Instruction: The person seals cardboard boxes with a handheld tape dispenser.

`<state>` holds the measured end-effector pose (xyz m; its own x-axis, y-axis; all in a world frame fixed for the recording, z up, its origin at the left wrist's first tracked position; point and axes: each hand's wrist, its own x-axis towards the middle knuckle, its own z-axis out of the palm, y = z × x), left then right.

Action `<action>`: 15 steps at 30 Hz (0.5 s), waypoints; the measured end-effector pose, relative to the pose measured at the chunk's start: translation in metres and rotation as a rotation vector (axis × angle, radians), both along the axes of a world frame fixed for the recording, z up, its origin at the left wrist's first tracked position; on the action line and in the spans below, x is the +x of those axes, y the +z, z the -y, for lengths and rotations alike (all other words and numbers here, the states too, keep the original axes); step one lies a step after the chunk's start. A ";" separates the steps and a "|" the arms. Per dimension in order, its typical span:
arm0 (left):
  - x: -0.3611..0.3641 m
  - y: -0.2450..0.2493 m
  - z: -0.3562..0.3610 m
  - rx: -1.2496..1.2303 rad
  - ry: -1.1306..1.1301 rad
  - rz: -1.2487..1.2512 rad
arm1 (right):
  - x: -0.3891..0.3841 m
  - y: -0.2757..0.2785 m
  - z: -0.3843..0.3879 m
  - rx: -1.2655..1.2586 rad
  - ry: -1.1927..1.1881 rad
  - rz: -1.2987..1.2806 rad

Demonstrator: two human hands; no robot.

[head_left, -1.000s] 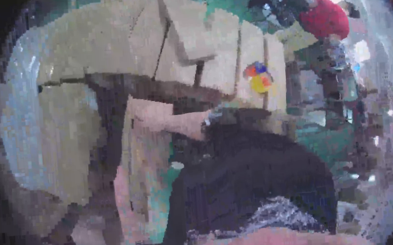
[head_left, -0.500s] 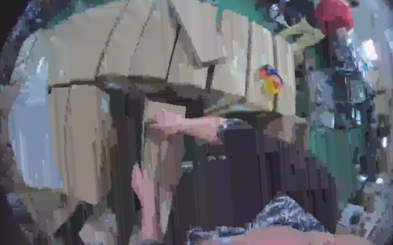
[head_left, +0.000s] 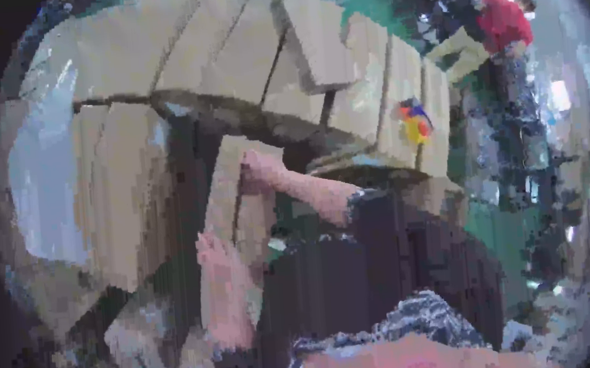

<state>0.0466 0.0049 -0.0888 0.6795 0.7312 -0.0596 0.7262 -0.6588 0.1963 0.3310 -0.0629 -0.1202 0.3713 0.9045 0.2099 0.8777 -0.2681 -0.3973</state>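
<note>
Currently, a narrow cardboard box (head_left: 222, 189) is seen slightly tilted below the stacked cartons (head_left: 231, 58); its upper part is touched by the right hand (head_left: 260, 171), whose grip cannot be told, while the left hand (head_left: 220, 261) is held open near its lower side.

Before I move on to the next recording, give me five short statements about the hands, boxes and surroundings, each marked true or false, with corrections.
1. The right hand is on the box, higher in the picture than the left hand. True.
2. The right sleeve is bright yellow. False: the right sleeve is dark.
3. The multicoloured patch shows on the row of boxes, right of both hands in the picture. True.
4. The person in red is at the lower left. False: the person in red is at the upper right.
5. A pale bluish surface shows left of both hands. True.
</note>
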 end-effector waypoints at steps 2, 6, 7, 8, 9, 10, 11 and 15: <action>0.003 0.004 0.002 0.000 -0.006 -0.044 | -0.002 0.003 0.015 0.254 -0.257 -0.197; 0.012 0.004 -0.002 0.022 -0.004 -0.059 | 0.024 0.010 0.016 0.124 -0.434 -0.065; 0.032 0.010 -0.008 0.075 -0.060 -0.009 | 0.044 0.039 0.006 -0.129 -0.476 -0.093; 0.029 0.011 -0.012 0.116 -0.088 0.001 | 0.043 0.058 -0.008 -0.405 -0.468 -0.139; 0.006 0.009 -0.008 0.113 -0.037 -0.072 | 0.025 0.057 -0.023 -0.583 -0.368 -0.202; 0.009 0.010 -0.006 0.153 -0.038 -0.037 | 0.033 0.059 -0.026 -0.610 -0.388 -0.223; 0.006 0.003 -0.003 0.181 -0.034 -0.013 | 0.037 0.050 -0.031 -0.656 -0.399 -0.244; 0.007 -0.016 -0.002 0.234 -0.014 0.052 | 0.042 0.042 -0.043 -0.679 -0.355 -0.286</action>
